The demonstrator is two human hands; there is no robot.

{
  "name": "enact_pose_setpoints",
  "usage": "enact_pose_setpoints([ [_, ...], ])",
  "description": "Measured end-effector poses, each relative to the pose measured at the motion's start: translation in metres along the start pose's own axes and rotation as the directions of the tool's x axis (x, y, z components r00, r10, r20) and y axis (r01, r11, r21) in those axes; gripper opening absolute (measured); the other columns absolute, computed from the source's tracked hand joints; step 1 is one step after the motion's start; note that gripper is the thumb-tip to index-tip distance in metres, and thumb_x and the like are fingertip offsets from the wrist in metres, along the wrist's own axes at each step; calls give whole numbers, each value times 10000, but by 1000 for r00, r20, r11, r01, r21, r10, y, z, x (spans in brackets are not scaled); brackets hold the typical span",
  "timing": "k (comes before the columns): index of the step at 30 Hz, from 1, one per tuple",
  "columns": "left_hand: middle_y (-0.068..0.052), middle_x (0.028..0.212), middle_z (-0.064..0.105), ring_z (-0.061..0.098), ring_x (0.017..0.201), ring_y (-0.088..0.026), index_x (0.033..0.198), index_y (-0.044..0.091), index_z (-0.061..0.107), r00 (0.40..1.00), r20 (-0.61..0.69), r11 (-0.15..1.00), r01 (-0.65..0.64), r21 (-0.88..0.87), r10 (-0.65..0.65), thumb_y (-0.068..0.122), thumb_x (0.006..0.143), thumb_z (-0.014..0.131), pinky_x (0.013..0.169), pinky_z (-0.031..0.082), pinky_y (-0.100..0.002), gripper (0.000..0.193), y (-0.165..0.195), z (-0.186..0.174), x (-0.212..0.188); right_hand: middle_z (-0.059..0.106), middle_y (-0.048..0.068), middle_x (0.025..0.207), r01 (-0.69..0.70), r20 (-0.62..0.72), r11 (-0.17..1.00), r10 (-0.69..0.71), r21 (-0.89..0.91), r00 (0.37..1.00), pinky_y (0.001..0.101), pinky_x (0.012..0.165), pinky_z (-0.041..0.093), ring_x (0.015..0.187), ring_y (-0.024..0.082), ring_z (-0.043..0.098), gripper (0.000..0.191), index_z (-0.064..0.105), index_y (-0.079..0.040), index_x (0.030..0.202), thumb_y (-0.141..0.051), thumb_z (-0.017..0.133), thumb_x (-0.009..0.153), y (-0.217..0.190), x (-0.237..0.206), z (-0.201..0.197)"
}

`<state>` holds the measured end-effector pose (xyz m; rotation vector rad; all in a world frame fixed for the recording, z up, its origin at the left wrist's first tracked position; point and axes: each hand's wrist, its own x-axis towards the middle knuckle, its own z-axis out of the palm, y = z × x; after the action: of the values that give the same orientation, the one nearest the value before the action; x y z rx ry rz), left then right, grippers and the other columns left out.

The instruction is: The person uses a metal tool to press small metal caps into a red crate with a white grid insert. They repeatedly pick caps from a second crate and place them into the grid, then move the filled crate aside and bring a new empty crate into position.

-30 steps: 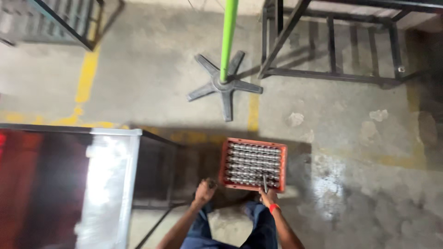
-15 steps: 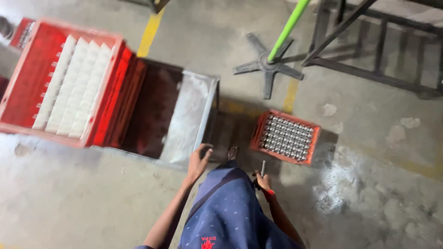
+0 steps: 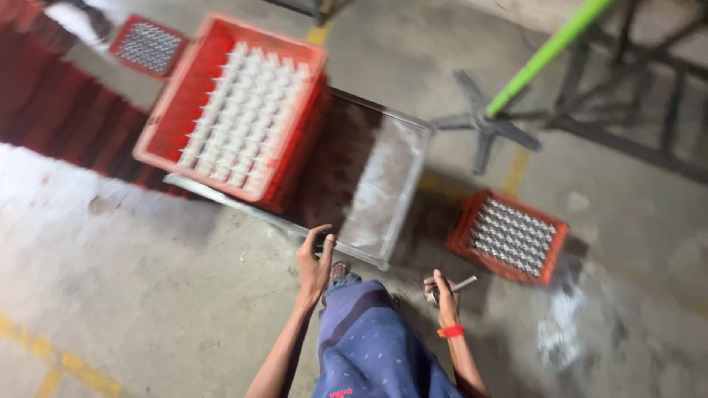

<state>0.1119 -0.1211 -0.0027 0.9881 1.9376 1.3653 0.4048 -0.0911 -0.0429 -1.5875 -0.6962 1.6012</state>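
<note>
Right hand [image 3: 442,290] grips thin rod [image 3: 463,283]; left hand [image 3: 315,263] near metal table [image 3: 383,191].

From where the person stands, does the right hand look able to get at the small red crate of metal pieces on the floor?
Probably yes, with a bend or a step. The small red crate sits on open floor just right of the right hand, nothing between them. That hand already grips a thin metal piece, so it is not free.

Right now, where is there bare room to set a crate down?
Bare metal table top lies right of the stacked red crate. Open concrete floor spreads left of the left hand. Crowded between the small crate and stand base.
</note>
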Motion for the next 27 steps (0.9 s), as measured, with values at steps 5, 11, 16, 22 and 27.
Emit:
enact_pose_setpoints([
  [5, -118, 1001, 754, 720, 903, -210, 1181, 62, 694, 939, -285, 981, -175, 80, 191, 171, 987, 690, 806, 553, -337, 223, -18, -81, 57, 652, 72, 640, 171, 267, 981, -143, -87, 953, 255, 495, 460, 540, 137, 600, 501, 716, 29, 853, -413, 584, 1048, -18, 23, 113],
  [11, -169, 1158, 671, 632, 1096, -345, 1257, 13, 656, 825, -399, 884, -233, 405, 400, 172, 949, 745, 963, 502, -442, 358, -36, -209, 204, 721, 40, 714, 310, 418, 943, -235, -120, 877, 228, 465, 455, 521, 90, 588, 499, 632, -59, 1241, -474, 511, 991, -71, 57, 312],
  [16, -233, 1157, 677, 614, 1049, -446, 1299, 38, 539, 803, -189, 643, -286, 710, 565, 326, 794, 795, 840, 474, -512, 635, -36, -261, 321, 586, 52, 717, 306, 359, 886, -176, -347, 917, 309, 528, 501, 580, 124, 558, 473, 645, -21, 1149, -445, 711, 950, -104, 80, 413],
  [22, -253, 1080, 673, 642, 965, -496, 1263, 54, 473, 976, 189, 797, -202, 569, 112, 290, 945, 708, 731, 507, -575, 460, -73, -277, 368, 745, -16, 835, 413, 412, 858, -271, -306, 870, 259, 645, 544, 733, 49, 666, 273, 737, -11, 955, -260, 785, 854, -86, 92, 409],
  [27, -257, 938, 658, 656, 879, -458, 1390, 21, 464, 976, 218, 923, -106, 369, 25, 201, 900, 681, 753, 507, -541, 565, -86, -248, 301, 712, 39, 749, 337, 220, 738, -255, -584, 941, 303, 547, 488, 628, 91, 610, 294, 742, 29, 922, -245, 821, 853, -88, 86, 342],
])
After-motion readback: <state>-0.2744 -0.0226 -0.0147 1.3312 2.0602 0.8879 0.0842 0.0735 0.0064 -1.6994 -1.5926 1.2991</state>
